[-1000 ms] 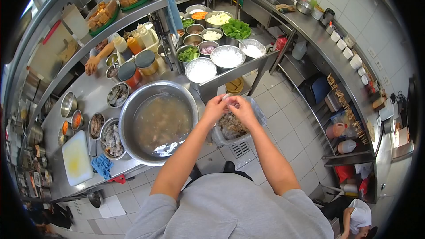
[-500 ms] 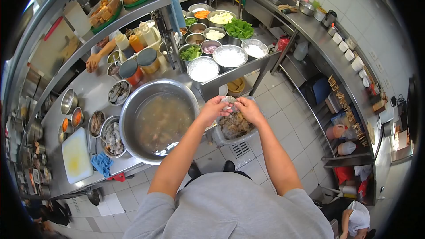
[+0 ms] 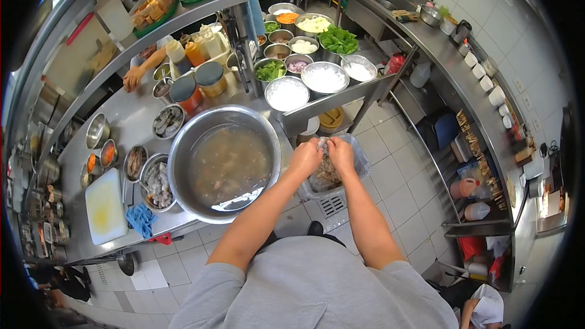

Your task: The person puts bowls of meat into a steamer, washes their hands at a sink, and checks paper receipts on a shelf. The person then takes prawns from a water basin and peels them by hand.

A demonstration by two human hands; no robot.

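Note:
My left hand (image 3: 306,157) and my right hand (image 3: 340,155) are close together, both closed on a small greyish piece (image 3: 322,143), perhaps a shrimp, mostly hidden by the fingers. Below them is a lined bin (image 3: 361,157) with brownish scraps (image 3: 326,175) inside. Left of my hands, a large metal basin (image 3: 273,140) of cloudy water stands on the steel counter (image 3: 137,116). Against the basin's left side sits a bowl of grey shrimp-like pieces (image 3: 159,187). Another bowl of dark grey pieces (image 3: 169,122) is behind it.
A white cutting board (image 3: 105,207) and a blue cloth (image 3: 141,219) lie at the counter's front. Metal bowls of white powder (image 3: 287,94) and vegetables (image 3: 339,39) stand beyond the basin. Another person's hand (image 3: 132,78) rests at the back left. A person (image 3: 484,304) is low at the right.
My hands have come together from slightly apart, now around the piece, which was more visible between them half a second ago. The view has shifted slightly, moving the surroundings right.

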